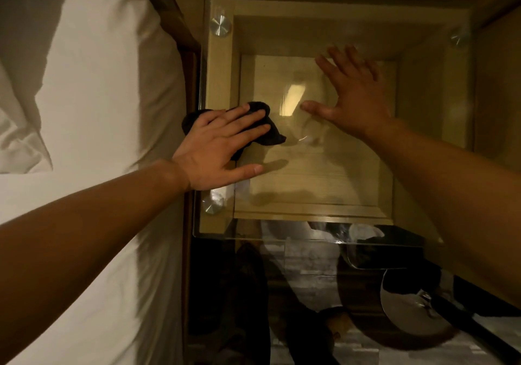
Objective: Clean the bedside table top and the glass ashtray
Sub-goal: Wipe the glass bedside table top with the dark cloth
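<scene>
The bedside table has a clear glass top over a pale wooden frame. A round clear glass ashtray stands near the middle of the glass, faint and hard to outline. My left hand lies flat with straight fingers, pressing a crumpled black cloth onto the glass at the table's left side, just left of the ashtray. My right hand is spread wide with straight fingers at the ashtray's right side, its thumb over the ashtray's rim. Whether it touches the ashtray I cannot tell.
A bed with a white pillow and a white sheet runs along the table's left edge. Round metal studs fix the glass at its corners. On the dark floor in front of the table stands a round metal object.
</scene>
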Motion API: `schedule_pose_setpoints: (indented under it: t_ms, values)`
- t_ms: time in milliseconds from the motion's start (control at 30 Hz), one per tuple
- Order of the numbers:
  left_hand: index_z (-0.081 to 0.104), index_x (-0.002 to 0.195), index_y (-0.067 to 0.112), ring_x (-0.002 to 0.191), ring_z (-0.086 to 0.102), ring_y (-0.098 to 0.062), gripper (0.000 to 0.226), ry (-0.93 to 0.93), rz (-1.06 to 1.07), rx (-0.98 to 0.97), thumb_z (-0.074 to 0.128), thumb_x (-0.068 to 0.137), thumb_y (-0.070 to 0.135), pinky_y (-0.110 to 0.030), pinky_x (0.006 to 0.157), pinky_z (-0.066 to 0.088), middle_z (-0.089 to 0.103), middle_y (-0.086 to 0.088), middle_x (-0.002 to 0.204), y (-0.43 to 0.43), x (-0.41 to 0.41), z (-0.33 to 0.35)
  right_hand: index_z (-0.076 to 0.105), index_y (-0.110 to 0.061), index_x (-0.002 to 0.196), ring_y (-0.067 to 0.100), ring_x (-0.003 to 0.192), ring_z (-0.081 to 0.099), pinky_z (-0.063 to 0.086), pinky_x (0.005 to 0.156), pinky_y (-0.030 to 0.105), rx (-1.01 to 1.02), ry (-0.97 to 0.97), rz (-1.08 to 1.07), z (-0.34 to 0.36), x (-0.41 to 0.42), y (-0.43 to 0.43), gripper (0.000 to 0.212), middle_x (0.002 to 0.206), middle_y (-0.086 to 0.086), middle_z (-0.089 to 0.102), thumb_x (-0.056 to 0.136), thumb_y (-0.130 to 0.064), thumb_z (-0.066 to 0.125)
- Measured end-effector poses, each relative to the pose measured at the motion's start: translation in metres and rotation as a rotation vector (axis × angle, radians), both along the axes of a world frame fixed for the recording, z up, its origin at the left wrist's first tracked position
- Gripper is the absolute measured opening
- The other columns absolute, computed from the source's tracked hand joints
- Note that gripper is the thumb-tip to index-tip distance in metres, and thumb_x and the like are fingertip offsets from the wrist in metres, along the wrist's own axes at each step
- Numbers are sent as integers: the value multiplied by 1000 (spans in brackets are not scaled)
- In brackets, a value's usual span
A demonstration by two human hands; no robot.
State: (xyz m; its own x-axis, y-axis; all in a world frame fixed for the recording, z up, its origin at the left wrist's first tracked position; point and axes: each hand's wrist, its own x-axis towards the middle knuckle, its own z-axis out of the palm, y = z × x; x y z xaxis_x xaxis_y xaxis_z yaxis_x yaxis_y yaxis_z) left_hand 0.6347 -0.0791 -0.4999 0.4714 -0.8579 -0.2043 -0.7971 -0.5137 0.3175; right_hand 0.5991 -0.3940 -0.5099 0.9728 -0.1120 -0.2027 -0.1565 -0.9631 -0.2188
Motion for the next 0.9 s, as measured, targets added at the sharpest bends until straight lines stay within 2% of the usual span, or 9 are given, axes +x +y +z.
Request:
schedule_pose_setpoints:
  t_ms: [100, 233, 433, 633, 900]
  values:
    - [31, 163, 33, 161, 14, -16, 82, 3, 13, -6, 27, 96, 80, -46, 123, 17, 20, 8, 173, 6, -16, -1, 15, -38, 161, 21, 160, 2, 2, 124, 51, 97, -7, -11, 11, -4, -1, 95, 173, -4, 9, 84, -87, 40]
    - [32, 163, 32, 161, 16, -17, 83, -1, 34, -6, 26, 95, 81, -47, 122, 19, 21, 8, 173, 10, -32, 0, 11, -28, 164, 19, 160, 0, 3, 126, 51, 163, -12, 0, 29, -43, 12, 114, 173, -1, 8, 75, -88, 50]
    - [31, 163, 33, 161, 15, -15, 76, -1, 65, 2, 34, 98, 73, -45, 120, 19, 19, 10, 174, 17, -57, -1, 1, -15, 163, 23, 159, -12, 1, 125, 53, -7, 122, 50, 19, -131, 41, 139, 173, 7, -8, 62, -101, 42]
    - [32, 163, 32, 161, 16, -17, 76, 11, 100, 12, 38, 97, 70, -47, 119, 20, 21, 8, 174, 21, -80, 1, 11, -9, 162, 29, 159, -2, 6, 125, 54, -121, 120, 39, 12, -138, 45, 141, 172, 14, 1, 61, -104, 36]
    - [21, 165, 34, 161, 11, -18, 102, 5, 108, 94, 53, 83, 86, -48, 121, 19, 15, 8, 175, 30, -109, 2, 4, -14, 163, 26, 159, -8, 4, 127, 53, -107, 118, 28, 14, -141, 47, 138, 173, 11, -6, 63, -103, 37]
